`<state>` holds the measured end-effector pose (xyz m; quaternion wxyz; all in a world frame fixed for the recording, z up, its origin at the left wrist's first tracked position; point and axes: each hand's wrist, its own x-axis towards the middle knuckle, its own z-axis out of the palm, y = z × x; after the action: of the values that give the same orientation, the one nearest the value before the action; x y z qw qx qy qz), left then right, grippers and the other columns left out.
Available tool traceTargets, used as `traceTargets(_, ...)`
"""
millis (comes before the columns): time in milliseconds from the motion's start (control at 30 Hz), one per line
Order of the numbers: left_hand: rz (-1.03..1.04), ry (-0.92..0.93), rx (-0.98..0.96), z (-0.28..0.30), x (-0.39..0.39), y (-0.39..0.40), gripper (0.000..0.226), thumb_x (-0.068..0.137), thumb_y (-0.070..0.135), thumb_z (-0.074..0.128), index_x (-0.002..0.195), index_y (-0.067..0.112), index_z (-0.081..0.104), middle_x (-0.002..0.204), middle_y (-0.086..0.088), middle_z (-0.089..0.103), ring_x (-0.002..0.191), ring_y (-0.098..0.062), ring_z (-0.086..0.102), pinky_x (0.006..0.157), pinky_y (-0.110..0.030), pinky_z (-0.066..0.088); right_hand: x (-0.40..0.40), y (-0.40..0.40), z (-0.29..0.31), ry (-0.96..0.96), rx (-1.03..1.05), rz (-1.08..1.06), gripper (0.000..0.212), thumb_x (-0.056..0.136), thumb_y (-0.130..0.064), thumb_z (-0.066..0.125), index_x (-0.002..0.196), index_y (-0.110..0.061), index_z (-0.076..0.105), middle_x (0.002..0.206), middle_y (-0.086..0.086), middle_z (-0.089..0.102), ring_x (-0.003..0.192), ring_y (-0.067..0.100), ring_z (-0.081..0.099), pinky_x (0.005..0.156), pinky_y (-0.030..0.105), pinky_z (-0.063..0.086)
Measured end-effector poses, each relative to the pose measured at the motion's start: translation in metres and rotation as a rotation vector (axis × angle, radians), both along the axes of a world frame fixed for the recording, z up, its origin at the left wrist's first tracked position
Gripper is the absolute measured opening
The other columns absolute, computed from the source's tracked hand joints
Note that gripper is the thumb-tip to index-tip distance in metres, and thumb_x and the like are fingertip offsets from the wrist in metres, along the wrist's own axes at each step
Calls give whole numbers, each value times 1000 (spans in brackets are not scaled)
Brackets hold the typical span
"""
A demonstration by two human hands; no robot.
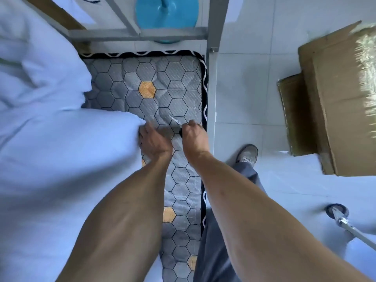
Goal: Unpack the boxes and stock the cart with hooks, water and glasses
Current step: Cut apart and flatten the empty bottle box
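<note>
Your right hand [193, 135] is curled closed around the dark handle of a small pair of scissors [175, 120], whose thin silvery blades point up and away from you over the mattress [162, 82]. Your left hand [153, 142] lies just beside it, palm down, fingers folded onto the edge of the pale blue quilt [50, 139] that covers the left side of the bed; it seems to be pinching the fabric, though the fingertips are hidden.

The boxes sit well apart from your hands, on the white tiled floor [254, 68] to the right. The large cardboard box [345, 110] is plain brown, tilted in the wide-angle view, with its upper right face wrapped in shiny clear tape or film. A smaller box [295, 117] lies against its left side, brown under a glossy, greenish wrapping. Both look sealed. No brand, label or writing can be read on either one.

The mattress is grey with a black hexagon pattern, a few orange hexagons and a black-and-white wavy border. A grey metal bed frame [211, 58] runs along its right edge, with a blue round object [166, 9] beyond it on the floor. A metal leg with a dark caster wheel [335, 210] shows at lower right; what it belongs to cannot be told
</note>
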<state>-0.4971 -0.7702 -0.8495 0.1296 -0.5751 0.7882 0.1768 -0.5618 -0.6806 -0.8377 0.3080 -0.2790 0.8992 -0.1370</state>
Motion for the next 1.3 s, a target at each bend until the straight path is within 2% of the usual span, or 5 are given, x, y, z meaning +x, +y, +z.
traceTargets(200, -13, 120, 0, -8, 13, -1, 47, 76, 15, 56, 122, 10, 49, 131, -11, 47, 124, -31, 44, 97, -42, 39, 21, -22, -13, 19, 109, 31, 28, 95, 1, 42, 112, -6, 64, 115, 12, 58, 113, 29, 50, 84, 36, 48)
traceTargets(600, -254, 211, -81, -9, -70, 45, 49, 86, 11, 59, 133, 13, 47, 157, -20, 27, 142, -34, 30, 110, -43, 24, -37, 54, -9, 180, 127, -324, 24, 82, -3, 45, 102, -9, 57, 105, 13, 54, 101, 33, 49, 79, 39, 36)
traceTargets(733, -353, 317, -46, 3, -132, 89, 48, 85, 7, 53, 133, 10, 50, 154, -21, 30, 134, -37, 39, 96, -43, 41, -75, 103, -2, 138, 114, -506, 26, 80, -1, 46, 104, -10, 52, 104, 12, 53, 96, 32, 51, 75, 38, 39)
traceTargets(967, -547, 403, 91, 1, -234, 209, 44, 85, 4, 50, 129, 7, 54, 136, -11, 49, 122, -28, 49, 80, -38, 44, -150, 219, -7, 88, 281, -779, 24, 86, -8, 49, 110, -15, 48, 114, 10, 47, 105, 30, 45, 82, 38, 36)
traceTargets(1300, -886, 336, 120, -36, -367, 377, 44, 80, -1, 51, 123, 8, 58, 130, -9, 60, 117, -31, 49, 94, -38, 40, -279, 395, -36, 118, 379, -990, 35, 90, -18, 55, 122, -12, 42, 132, 12, 39, 123, 30, 39, 95, 37, 35)
